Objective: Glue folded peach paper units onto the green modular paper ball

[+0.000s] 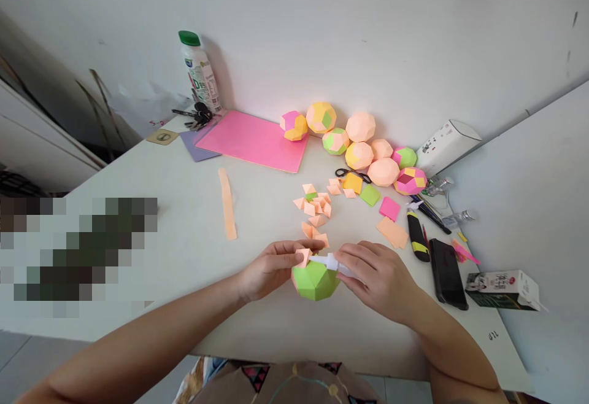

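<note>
A green paper polyhedron [314,280] rests on the white table [193,250] near its front edge, between my hands. My left hand [271,267] is closed, pinching a small peach folded paper piece [303,257] over the top of the ball. My right hand [377,278] is closed around a small white glue tube [332,262], its nozzle pointing left at the peach piece. A heap of small folded peach pieces [316,207] lies just beyond my hands.
Several finished paper balls [363,146] crowd the back right by the wall. A pink sheet [255,139], keys [197,116] and a bottle [199,72] sit at the back. Scissors [352,174], a black phone [447,272], a marker [416,235] and a small carton [501,289] lie right. A peach paper strip [227,203] lies left.
</note>
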`<state>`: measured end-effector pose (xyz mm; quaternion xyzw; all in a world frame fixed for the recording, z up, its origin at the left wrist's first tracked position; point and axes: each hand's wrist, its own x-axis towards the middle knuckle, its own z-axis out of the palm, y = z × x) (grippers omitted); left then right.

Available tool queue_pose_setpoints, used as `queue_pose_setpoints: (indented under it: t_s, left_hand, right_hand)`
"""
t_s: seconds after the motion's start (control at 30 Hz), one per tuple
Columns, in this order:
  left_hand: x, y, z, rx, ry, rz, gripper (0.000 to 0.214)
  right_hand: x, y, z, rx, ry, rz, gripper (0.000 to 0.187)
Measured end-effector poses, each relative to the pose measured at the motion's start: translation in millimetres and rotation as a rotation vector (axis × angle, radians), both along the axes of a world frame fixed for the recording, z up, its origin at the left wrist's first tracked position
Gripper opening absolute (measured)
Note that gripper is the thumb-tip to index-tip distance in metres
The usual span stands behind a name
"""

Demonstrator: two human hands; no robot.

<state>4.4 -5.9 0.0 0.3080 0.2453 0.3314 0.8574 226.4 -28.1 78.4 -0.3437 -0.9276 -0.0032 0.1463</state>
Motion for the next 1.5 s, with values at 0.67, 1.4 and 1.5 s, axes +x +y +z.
queue_pose_setpoints:
  t_s: [0.67,1.4,1.5]
  left_hand:
    - [1,3,4.0,0.003,-0.27,-0.09,0.015]
    - [1,1,3.5,0.074,-0.162,-0.202,0.011]
    - [0,1,2.6,0.078,-0.115,-0.191,0.011]
  right_hand:
    - [22,57,-47.3,-0.202,-0.236,-0.737,0.019]
    - [-4,31,-40.3,-1.121,0.621,-0.469,0.014]
    - [-2,33,-43.0,-1.101,0.594,-0.477,0.012]
